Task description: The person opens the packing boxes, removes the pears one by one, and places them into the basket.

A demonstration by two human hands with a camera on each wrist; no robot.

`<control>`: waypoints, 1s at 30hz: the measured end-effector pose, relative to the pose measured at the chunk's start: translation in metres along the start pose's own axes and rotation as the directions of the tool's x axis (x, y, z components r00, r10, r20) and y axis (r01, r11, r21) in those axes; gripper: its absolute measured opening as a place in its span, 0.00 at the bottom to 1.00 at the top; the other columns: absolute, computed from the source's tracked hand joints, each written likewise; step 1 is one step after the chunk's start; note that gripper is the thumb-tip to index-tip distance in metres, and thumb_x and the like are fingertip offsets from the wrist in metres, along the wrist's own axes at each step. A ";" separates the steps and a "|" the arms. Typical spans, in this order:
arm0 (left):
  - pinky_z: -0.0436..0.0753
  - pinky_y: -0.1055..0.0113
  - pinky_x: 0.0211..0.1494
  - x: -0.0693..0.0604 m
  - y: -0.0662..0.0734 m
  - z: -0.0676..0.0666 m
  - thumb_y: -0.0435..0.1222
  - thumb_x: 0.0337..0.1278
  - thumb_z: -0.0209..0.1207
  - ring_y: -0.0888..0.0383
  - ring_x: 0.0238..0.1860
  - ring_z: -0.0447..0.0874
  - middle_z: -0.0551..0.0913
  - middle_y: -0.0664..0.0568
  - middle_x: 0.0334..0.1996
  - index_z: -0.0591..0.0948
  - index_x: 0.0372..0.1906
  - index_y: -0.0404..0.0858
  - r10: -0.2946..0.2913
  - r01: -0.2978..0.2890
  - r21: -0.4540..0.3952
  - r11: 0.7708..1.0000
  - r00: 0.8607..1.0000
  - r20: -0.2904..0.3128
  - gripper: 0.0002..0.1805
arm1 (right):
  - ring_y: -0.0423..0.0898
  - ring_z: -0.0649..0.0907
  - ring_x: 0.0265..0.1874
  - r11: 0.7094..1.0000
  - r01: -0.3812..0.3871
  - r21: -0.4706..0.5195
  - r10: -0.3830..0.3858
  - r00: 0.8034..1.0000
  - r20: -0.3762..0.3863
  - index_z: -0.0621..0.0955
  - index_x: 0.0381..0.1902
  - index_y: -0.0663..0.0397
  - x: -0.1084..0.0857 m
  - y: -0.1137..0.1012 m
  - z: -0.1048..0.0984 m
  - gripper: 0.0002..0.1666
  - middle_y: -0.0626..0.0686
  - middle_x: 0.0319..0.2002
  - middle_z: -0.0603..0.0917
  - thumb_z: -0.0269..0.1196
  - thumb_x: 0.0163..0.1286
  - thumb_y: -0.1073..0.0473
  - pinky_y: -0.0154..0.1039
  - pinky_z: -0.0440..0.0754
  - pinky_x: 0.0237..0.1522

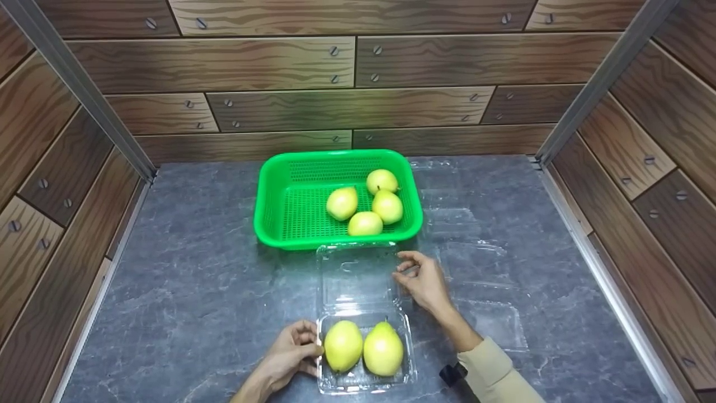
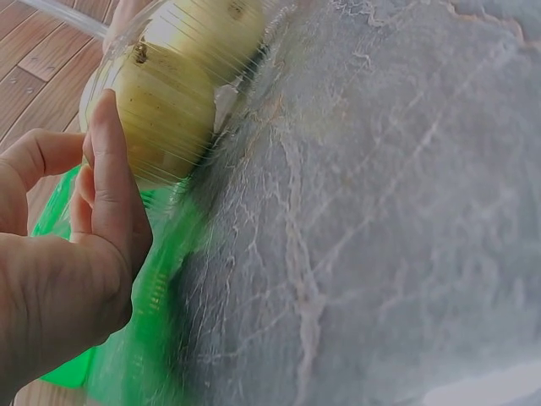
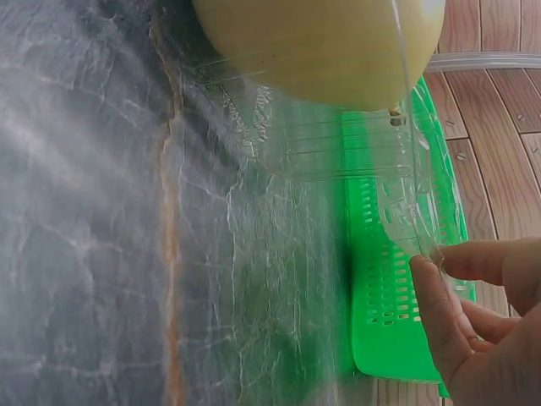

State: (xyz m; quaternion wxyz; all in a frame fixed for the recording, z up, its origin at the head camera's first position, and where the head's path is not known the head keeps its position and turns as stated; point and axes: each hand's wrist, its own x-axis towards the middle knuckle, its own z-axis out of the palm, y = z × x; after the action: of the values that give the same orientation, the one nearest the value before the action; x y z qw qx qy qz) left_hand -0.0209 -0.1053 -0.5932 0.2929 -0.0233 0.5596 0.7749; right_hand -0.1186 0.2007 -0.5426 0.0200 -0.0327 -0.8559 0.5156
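A clear plastic clamshell box lies unfolded in front of me, its hinged lid tipped back towards the basket. Two yellow-green pears sit side by side in the base: a left pear and a right pear with its stem pointing away. With thumb and fingers, my left hand pinches the left rim of the base; the left wrist view shows this hand against the box wall. My right hand pinches the lid's right edge between thumb and index finger, seen closely at the fingertips.
Behind the box, a green plastic basket holds several pears, grouped on its right side. More clear plastic pieces lie in a row on the grey marbled table to the right. Wood-patterned walls enclose the table.
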 end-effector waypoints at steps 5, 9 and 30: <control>0.90 0.67 0.25 0.000 -0.001 0.001 0.20 0.51 0.62 0.62 0.28 0.81 0.78 0.56 0.29 0.72 0.42 0.37 0.004 -0.004 -0.003 1.000 1.000 0.005 0.16 | 0.37 0.80 0.19 1.000 -0.019 0.010 0.019 1.000 0.017 0.85 0.55 0.69 0.002 0.001 0.002 0.24 0.59 0.34 0.86 0.74 0.58 0.73 0.28 0.80 0.18; 0.90 0.67 0.25 -0.001 -0.003 0.002 0.21 0.52 0.62 0.61 0.29 0.80 0.78 0.56 0.29 0.72 0.43 0.37 0.003 -0.003 0.003 1.000 1.000 0.004 0.16 | 0.37 0.80 0.18 0.999 -0.034 0.010 0.034 0.999 0.030 0.85 0.55 0.71 0.002 0.003 0.004 0.26 0.59 0.34 0.87 0.73 0.56 0.74 0.28 0.80 0.17; 0.90 0.68 0.25 0.008 0.007 0.002 0.22 0.52 0.62 0.62 0.28 0.79 0.77 0.55 0.29 0.71 0.45 0.35 0.013 -0.012 0.029 1.000 0.999 -0.029 0.17 | 0.53 0.89 0.29 0.991 -0.106 0.084 0.100 0.992 0.073 0.83 0.59 0.72 -0.016 0.009 0.000 0.24 0.64 0.43 0.88 0.70 0.64 0.71 0.45 0.93 0.27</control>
State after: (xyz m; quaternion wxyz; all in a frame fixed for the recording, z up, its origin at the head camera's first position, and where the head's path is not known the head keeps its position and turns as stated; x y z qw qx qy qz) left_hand -0.0306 -0.1013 -0.5891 0.2802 -0.0271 0.5751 0.7681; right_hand -0.1027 0.2036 -0.5502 -0.0346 -0.0586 -0.8297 0.5541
